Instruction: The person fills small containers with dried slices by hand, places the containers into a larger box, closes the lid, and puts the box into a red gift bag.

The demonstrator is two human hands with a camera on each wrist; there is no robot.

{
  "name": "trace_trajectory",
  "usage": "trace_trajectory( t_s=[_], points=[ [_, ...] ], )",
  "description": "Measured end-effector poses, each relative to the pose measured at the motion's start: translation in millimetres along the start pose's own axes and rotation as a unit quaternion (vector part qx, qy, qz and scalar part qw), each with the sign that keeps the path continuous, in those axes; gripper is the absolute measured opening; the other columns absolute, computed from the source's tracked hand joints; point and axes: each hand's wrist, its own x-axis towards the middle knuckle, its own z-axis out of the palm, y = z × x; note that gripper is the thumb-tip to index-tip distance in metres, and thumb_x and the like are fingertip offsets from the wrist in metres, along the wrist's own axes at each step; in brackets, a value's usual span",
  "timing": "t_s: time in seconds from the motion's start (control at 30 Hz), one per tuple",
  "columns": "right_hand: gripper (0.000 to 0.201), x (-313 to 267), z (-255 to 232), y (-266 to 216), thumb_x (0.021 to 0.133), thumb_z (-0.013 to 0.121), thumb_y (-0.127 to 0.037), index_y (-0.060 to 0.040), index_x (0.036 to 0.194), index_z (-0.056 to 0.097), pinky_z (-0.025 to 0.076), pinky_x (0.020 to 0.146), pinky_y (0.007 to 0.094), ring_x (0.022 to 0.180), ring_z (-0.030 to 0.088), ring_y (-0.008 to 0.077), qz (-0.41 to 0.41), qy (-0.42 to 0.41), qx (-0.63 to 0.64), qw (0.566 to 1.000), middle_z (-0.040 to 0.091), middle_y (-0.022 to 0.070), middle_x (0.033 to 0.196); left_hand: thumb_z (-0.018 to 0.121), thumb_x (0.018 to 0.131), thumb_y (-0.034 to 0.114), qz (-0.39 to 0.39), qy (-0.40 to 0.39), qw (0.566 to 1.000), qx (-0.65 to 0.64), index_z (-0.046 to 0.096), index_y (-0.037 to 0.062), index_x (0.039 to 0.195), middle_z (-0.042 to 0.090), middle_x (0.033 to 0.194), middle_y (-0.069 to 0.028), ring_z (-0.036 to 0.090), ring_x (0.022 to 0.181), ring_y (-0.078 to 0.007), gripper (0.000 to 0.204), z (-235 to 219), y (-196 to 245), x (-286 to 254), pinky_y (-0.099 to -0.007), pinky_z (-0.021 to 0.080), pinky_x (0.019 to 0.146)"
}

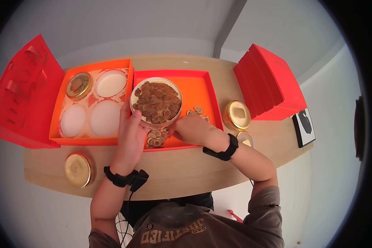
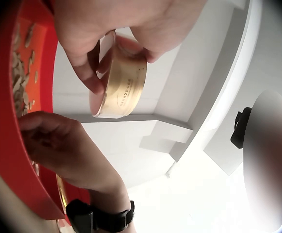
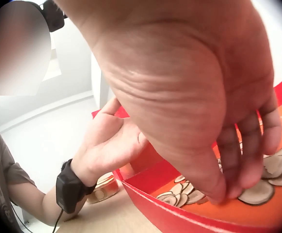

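My left hand (image 1: 131, 142) holds up a round jar (image 2: 126, 85) with a pale gold label, fingers and thumb around its side. Brown dried slices (image 1: 158, 101) fill it to near the rim. Beneath and beside it is a red box tray (image 1: 196, 84) with an orange inside. Pale, dark-edged dried slices (image 1: 156, 139) lie in its near part. My right hand (image 1: 197, 131) is down in the tray, fingers bent toward the floor among more dried slices (image 3: 257, 192). I cannot tell whether its fingertips pinch any.
An orange-edged box (image 1: 53, 124) with round recesses stands left, one filled jar (image 1: 78, 86) in it. Gold-lidded jars stand at the front left (image 1: 77, 170) and right (image 1: 238, 115). Red boxes flank the table, one left (image 1: 25, 95), one right (image 1: 273, 82). A framed picture (image 1: 305, 127) leans at the right edge.
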Motion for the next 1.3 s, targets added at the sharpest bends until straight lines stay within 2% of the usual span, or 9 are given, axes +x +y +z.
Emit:
trace_trajectory(
  t_s=[0.37, 0.57, 0.63, 0.77, 0.87, 0.93, 1.03, 1.13, 1.3],
  points=[
    [0.007, 5.1, 2.6, -0.1, 0.086, 0.071, -0.014, -0.0152, 0.091, 0.075, 0.056, 0.07, 0.0424, 0.077, 0.07, 0.0297, -0.022, 0.033, -0.014, 0.999, 0.072, 0.0092, 0.082, 0.052, 0.106, 0.022, 0.002, -0.009, 0.998, -0.055, 0.024, 0.0048, 0.155, 0.041, 0.153, -0.0135, 0.046, 0.14, -0.0261, 0.059, -2.1, -1.6, 0.5, -0.0485, 0.044, 0.112],
    [0.006, 6.0, 5.0, 1.8, 0.083, 0.072, -0.018, -0.0123, 0.082, 0.072, 0.055, 0.068, 0.0431, 0.075, 0.07, 0.0295, -0.037, 0.064, -0.114, 0.991, 0.07, 0.0092, 0.078, 0.052, 0.106, 0.022, -0.006, 0.005, 0.998, -0.058, 0.025, 0.0047, 0.155, 0.042, 0.153, -0.0134, 0.046, 0.14, -0.0256, 0.059, -1.7, -1.4, 0.2, -0.0479, 0.043, 0.113],
    [0.013, 4.7, -2.0, -5.2, 0.086, 0.068, -0.017, -0.0051, 0.091, 0.067, 0.057, 0.066, 0.0437, 0.082, 0.072, 0.0311, -0.018, 0.01, -0.143, 0.99, 0.071, 0.0138, 0.085, 0.052, 0.106, 0.021, -0.006, 0.007, 0.998, -0.061, 0.024, 0.0047, 0.156, 0.042, 0.152, -0.0133, 0.046, 0.14, -0.0255, 0.059, -2.7, -2.2, 0.1, -0.0476, 0.043, 0.113],
    [0.012, 3.4, -15.5, -19.0, 0.086, 0.065, -0.016, -0.0053, 0.09, 0.068, 0.057, 0.067, 0.0437, 0.082, 0.072, 0.0312, 0.02, -0.038, -0.18, 0.983, 0.07, 0.0126, 0.085, 0.052, 0.106, 0.018, -0.024, 0.008, 0.997, -0.074, 0.024, 0.0044, 0.156, 0.043, 0.152, -0.0131, 0.046, 0.14, -0.0249, 0.059, -6.7, -4.1, 0.2, -0.0469, 0.042, 0.114],
    [0.014, -5.2, -26.4, -5.4, 0.083, 0.068, -0.018, -0.0071, 0.088, 0.074, 0.057, 0.07, 0.0417, 0.075, 0.07, 0.0301, 0.002, -0.01, -0.068, 0.998, 0.072, 0.0153, 0.084, 0.051, 0.106, 0.018, -0.023, 0.004, 0.997, -0.071, 0.025, 0.0051, 0.155, 0.044, 0.151, -0.0129, 0.047, 0.139, -0.0249, 0.058, -5.2, -3.1, 0.0, -0.0473, 0.043, 0.113],
    [0.012, -12.4, -48.0, 2.0, 0.085, 0.069, -0.012, -0.0027, 0.092, 0.073, 0.056, 0.07, 0.0346, 0.073, 0.07, 0.0221, 0.035, 0.092, 0.125, 0.987, 0.073, 0.0133, 0.084, 0.051, 0.106, 0.019, -0.023, 0.005, 0.997, -0.077, 0.025, 0.0055, 0.155, 0.044, 0.151, -0.013, 0.047, 0.138, -0.0251, 0.057, -3.9, -2.0, -0.2, -0.0475, 0.044, 0.112],
    [0.007, -25.4, -81.6, 1.3, 0.088, 0.07, -0.006, -0.0004, 0.092, 0.071, 0.053, 0.069, 0.0277, 0.073, 0.067, 0.0122, 0.114, 0.204, 0.2, 0.951, 0.072, 0.0073, 0.082, 0.051, 0.107, 0.02, -0.032, 0.002, 0.996, -0.079, 0.025, 0.0063, 0.155, 0.044, 0.151, -0.0132, 0.048, 0.138, -0.0255, 0.056, -4.8, -0.3, 0.0, -0.048, 0.045, 0.112],
    [0.008, -30.4, -92.5, 0.8, 0.092, 0.07, -0.006, 0.0013, 0.097, 0.07, 0.051, 0.067, 0.0248, 0.072, 0.061, 0.0067, 0.094, 0.267, 0.268, 0.921, 0.07, 0.0031, 0.082, 0.051, 0.107, 0.021, -0.039, -0.002, 0.996, -0.078, 0.025, 0.0067, 0.155, 0.044, 0.151, -0.0135, 0.049, 0.137, -0.0258, 0.056, -5.9, -1.6, 0.5, -0.0486, 0.045, 0.111],
    [0.014, -23.0, -95.3, -30.1, 0.094, 0.071, -0.01, -0.0017, 0.105, 0.074, 0.05, 0.065, 0.026, 0.072, 0.06, 0.0087, 0.013, 0.296, 0.188, 0.937, 0.072, 0.0032, 0.087, 0.05, 0.108, 0.023, -0.039, -0.001, 0.997, -0.069, 0.025, 0.007, 0.155, 0.043, 0.151, -0.0131, 0.048, 0.138, -0.0259, 0.056, -7.3, -5.0, 1.3, -0.0494, 0.045, 0.111]
  ],
)
